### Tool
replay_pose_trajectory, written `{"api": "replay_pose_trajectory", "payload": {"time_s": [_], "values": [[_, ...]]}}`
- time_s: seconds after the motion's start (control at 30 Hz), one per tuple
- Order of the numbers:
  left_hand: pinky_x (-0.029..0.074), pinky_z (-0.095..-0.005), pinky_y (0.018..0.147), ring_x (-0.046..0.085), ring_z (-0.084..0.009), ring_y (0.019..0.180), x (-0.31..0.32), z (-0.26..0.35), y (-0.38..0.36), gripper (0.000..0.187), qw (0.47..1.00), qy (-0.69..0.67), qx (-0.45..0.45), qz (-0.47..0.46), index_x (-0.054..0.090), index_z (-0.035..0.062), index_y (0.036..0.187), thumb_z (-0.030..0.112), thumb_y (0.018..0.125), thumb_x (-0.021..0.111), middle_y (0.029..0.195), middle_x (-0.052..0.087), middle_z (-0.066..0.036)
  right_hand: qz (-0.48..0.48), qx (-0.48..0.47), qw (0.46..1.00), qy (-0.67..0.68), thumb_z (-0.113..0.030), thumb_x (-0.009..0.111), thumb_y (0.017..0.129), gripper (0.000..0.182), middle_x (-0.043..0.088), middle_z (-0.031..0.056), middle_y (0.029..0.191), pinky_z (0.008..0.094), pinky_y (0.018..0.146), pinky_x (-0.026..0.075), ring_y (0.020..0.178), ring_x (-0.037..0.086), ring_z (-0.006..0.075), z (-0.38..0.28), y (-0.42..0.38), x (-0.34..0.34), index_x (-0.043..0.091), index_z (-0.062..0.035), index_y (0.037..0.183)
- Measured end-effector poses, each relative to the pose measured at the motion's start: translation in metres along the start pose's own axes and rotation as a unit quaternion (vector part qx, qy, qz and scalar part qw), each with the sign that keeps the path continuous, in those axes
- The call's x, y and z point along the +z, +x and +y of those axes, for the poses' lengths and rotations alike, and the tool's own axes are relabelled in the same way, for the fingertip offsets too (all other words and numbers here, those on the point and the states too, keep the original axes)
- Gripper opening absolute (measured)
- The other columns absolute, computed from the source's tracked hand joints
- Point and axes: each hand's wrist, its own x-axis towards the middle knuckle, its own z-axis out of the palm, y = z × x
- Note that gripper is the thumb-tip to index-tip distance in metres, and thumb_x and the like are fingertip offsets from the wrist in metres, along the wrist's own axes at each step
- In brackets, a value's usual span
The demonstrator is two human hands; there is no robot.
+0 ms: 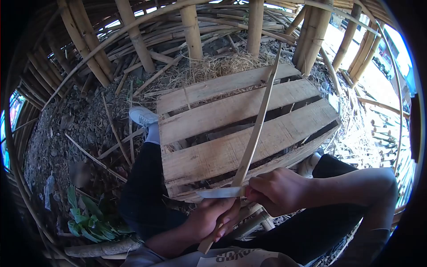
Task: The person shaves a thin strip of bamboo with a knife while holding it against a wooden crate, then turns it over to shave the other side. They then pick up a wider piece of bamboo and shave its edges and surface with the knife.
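A long, thin bamboo strip [255,133] slants up and away over a slatted wooden crate [213,155]. My left hand [209,220] is wrapped round the strip near its lower end, which sticks out below the fingers. In my right hand [278,191], closed round its handle, is a knife [220,192]. The blade points left and lies across the strip, just above my left hand. My two hands are close together at the crate's near edge.
Bamboo posts [191,33] stand behind the crate, with piled poles beyond them. Green leaves [91,220] and a bamboo pole [104,248] lie at the lower left. My shoe [143,116] rests left of the crate. Thin sticks lie on the stony ground.
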Motion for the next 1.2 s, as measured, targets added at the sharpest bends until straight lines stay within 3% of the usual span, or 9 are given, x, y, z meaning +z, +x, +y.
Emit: {"api": "replay_pose_trajectory", "payload": {"time_s": [0.13,0.3,0.43,0.83,0.93,1.0,1.13,1.2], "values": [[0.036,-0.0206,0.033,0.042,-0.0075,0.04,0.0,-0.003,0.001,0.035,1.0,-0.007,-0.005,0.005,0.047,0.0044,0.124,0.032,0.104,0.038,0.062,0.04,0.001,-0.006,0.013,1.0,-0.009,-0.02,0.056,0.093,0.019,0.058,0.0127,0.059,0.0428,0.048,0.049,0.051,0.061,0.0332,0.005,-0.002,0.004,0.057,-0.0008,0.088],[0.04,-0.02,0.038,0.046,-0.007,0.046,0.004,-0.004,0.0,0.034,0.988,0.139,-0.021,0.055,0.043,0.0053,0.123,0.033,0.105,0.033,0.066,0.042,0.001,-0.019,0.014,0.999,-0.025,-0.021,0.057,0.093,0.021,0.057,0.0119,0.057,0.0429,0.047,0.048,0.049,0.06,0.0329,0.009,-0.002,0.006,0.056,-0.0016,0.084],[0.042,-0.0204,0.041,0.047,-0.0068,0.048,0.009,-0.003,0.0,0.031,0.984,0.162,-0.034,0.067,0.041,0.0062,0.119,0.033,0.105,0.032,0.067,0.042,0.001,-0.028,0.024,0.999,-0.014,-0.022,0.057,0.093,0.023,0.056,0.0109,0.056,0.0427,0.046,0.049,0.048,0.06,0.0322,0.006,0.002,0.004,0.054,-0.0022,0.082],[0.039,-0.0202,0.041,0.045,-0.0038,0.049,0.01,-0.009,-0.001,0.023,0.973,0.205,0.032,0.101,0.04,-0.0003,0.114,0.02,0.103,0.042,0.07,0.047,0.0,-0.034,0.026,0.999,-0.017,-0.024,0.056,0.094,0.029,0.054,0.0093,0.054,0.0419,0.045,0.049,0.046,0.059,0.0302,0.008,0.006,0.005,0.054,-0.0032,0.075],[0.038,-0.0215,0.047,0.045,-0.0046,0.054,0.009,-0.01,-0.001,0.02,0.967,0.227,0.037,0.106,0.042,-0.0022,0.113,0.015,0.102,0.044,0.073,0.049,-0.002,-0.063,0.038,0.996,-0.045,-0.024,0.057,0.093,0.028,0.055,0.0097,0.054,0.0413,0.045,0.049,0.046,0.059,0.0299,0.002,0.009,0.0,0.054,-0.0031,0.074],[0.039,-0.0263,0.053,0.047,-0.0081,0.06,0.008,-0.014,0.001,0.018,0.945,0.289,0.102,0.11,0.043,-0.0029,0.112,0.011,0.101,0.044,0.078,0.051,-0.005,-0.056,0.033,0.997,-0.039,-0.024,0.058,0.092,0.028,0.055,0.0098,0.055,0.0411,0.044,0.049,0.046,0.059,0.0296,0.002,0.009,0.001,0.054,-0.0031,0.073],[0.041,-0.0306,0.058,0.048,-0.0112,0.067,0.006,-0.019,0.004,0.017,0.949,0.268,0.13,0.107,0.044,-0.0045,0.111,0.007,0.1,0.044,0.086,0.052,-0.008,-0.037,0.02,0.998,-0.036,-0.024,0.061,0.09,0.028,0.055,0.0098,0.055,0.04,0.043,0.049,0.045,0.059,0.0289,0.001,0.011,-0.001,0.053,-0.0032,0.072],[0.042,-0.0329,0.06,0.051,-0.0138,0.07,-0.001,-0.025,0.009,0.016,0.9,0.343,0.254,0.087,0.046,-0.0049,0.11,0.005,0.098,0.045,0.09,0.052,-0.011,-0.045,0.025,0.998,-0.046,-0.024,0.062,0.09,0.029,0.056,0.0096,0.055,0.0398,0.042,0.049,0.045,0.059,0.0285,-0.002,0.011,-0.003,0.054,-0.0031,0.072]]}}
